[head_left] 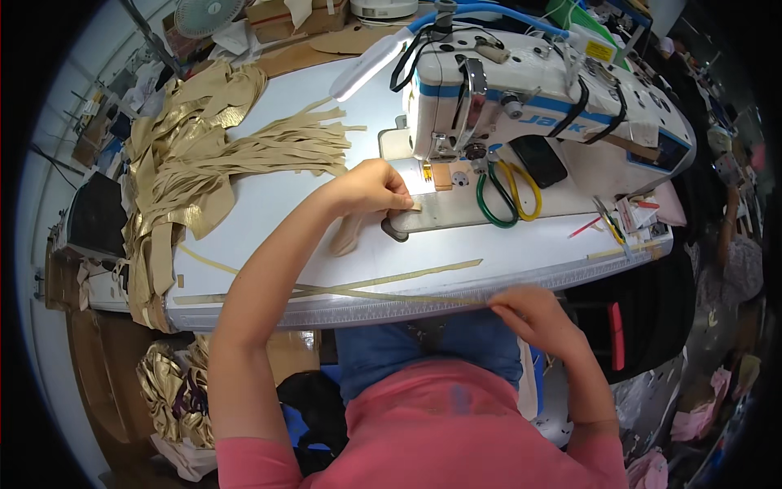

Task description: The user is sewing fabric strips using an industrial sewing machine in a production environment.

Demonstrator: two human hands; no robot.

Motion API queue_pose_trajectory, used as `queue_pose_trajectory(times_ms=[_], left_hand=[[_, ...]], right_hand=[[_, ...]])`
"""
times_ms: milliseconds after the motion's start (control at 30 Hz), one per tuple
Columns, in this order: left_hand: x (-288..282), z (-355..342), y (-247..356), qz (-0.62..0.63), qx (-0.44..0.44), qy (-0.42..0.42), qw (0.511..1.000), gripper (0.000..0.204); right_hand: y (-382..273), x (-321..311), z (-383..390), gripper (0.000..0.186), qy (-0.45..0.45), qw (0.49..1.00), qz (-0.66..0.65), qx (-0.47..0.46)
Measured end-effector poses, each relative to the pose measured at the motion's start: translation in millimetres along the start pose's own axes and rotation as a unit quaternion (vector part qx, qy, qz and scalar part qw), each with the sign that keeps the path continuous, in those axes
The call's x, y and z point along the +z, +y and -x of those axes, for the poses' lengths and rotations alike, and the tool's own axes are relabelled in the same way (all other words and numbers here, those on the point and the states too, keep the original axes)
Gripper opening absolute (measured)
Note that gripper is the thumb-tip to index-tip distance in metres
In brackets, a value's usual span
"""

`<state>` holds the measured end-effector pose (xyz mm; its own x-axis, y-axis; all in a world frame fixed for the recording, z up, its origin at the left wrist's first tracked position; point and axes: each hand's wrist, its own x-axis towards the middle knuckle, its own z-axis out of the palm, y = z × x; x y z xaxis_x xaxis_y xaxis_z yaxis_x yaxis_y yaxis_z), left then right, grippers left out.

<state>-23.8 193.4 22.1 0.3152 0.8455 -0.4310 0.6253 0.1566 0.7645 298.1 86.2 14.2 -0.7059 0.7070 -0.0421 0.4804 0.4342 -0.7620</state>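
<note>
At the front edge of the sewing machine (pixel 521 106) bed, my left hand (pixel 373 189) is closed in a pinch on a beige fabric piece (pixel 346 235). Part of that piece hangs down below my fingers, and a small tip of it shows on the bed beside the needle area. My right hand (pixel 533 316), slightly blurred, is at the table's near edge. Its thumb and fingers are pinched on the end of a narrow beige strip (pixel 423 299) stretched along the printed ruler. Another narrow strip (pixel 444 270) crosses it on the white tabletop (pixel 285 106).
Green-and-yellow-handled scissors (pixel 498 200) and a black phone (pixel 539 160) lie on the machine bed. Beige and gold fabric pieces (pixel 187 163) with long strips heap at the left. A lit lamp (pixel 366 69) hangs above. Small tools (pixel 611 224) sit at the right.
</note>
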Motion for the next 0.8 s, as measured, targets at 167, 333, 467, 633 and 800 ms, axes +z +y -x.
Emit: queue_pose_trajectory(times_ms=[167,333,467,633,800], left_hand=[[-7,-19,19,-0.023,-0.063,-0.022,0.997,0.014],[-8,-30,17,-0.007,-0.089,-0.037,0.995,0.011],[-7,-32,17,-0.016,-0.084,-0.029,0.996,0.013],[-6,-40,14,-0.069,-0.079,-0.038,0.994,0.014],[-4,-46,10,-0.082,-0.078,-0.042,0.993,0.013]], right_hand=[[12,-4,-82,0.013,0.187,0.956,0.144,-0.176],[29,7,-130,0.017,0.218,0.932,0.190,-0.220],[31,13,-142,0.021,0.213,0.923,0.232,-0.220],[28,13,-145,0.026,0.205,0.918,0.264,-0.215],[26,15,-148,0.027,0.202,0.910,0.292,-0.215]])
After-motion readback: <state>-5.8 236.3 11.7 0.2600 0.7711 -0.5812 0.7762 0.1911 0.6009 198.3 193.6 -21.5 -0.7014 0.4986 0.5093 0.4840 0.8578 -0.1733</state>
